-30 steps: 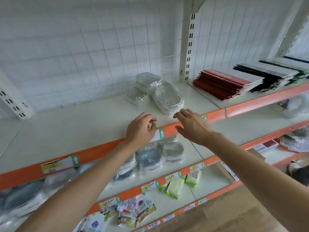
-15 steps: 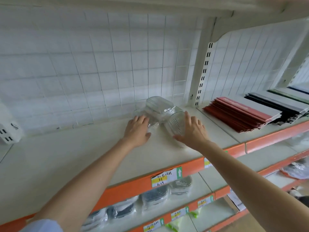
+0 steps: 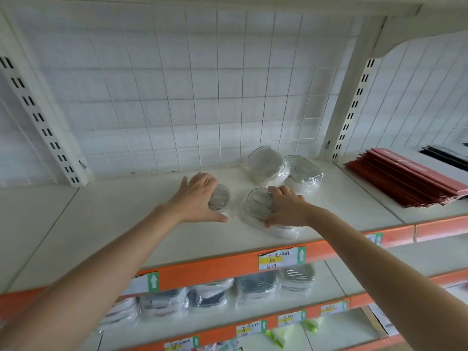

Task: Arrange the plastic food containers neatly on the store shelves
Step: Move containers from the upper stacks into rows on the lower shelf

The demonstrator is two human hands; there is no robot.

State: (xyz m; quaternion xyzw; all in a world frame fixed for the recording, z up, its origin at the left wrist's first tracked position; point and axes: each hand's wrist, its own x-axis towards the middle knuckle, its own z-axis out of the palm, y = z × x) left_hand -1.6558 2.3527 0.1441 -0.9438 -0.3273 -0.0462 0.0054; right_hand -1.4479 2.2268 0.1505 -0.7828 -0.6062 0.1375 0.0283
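Several clear plastic food containers wrapped in film sit on the white upper shelf (image 3: 121, 224). My left hand (image 3: 196, 198) grips a small wrapped container (image 3: 221, 198) from its left side, thumb along its front. My right hand (image 3: 287, 210) grips a larger container with a white base (image 3: 257, 206), fingers over its far rim and thumb at its near edge. These two stand side by side, a small gap between them. Behind them, near the wire grid back, two more wrapped containers (image 3: 266, 163) (image 3: 304, 171) lean against each other.
A stack of red flat packs (image 3: 410, 181) lies on the neighbouring shelf to the right, past a white upright (image 3: 352, 107). The shelf below holds more wrapped containers (image 3: 255, 287) behind an orange price rail (image 3: 215, 268). Left of my hands is bare shelf.
Both hands have drawn a container each forward and left, away from the cluster at the back. The camera view has risen and moved closer to the upper shelf.
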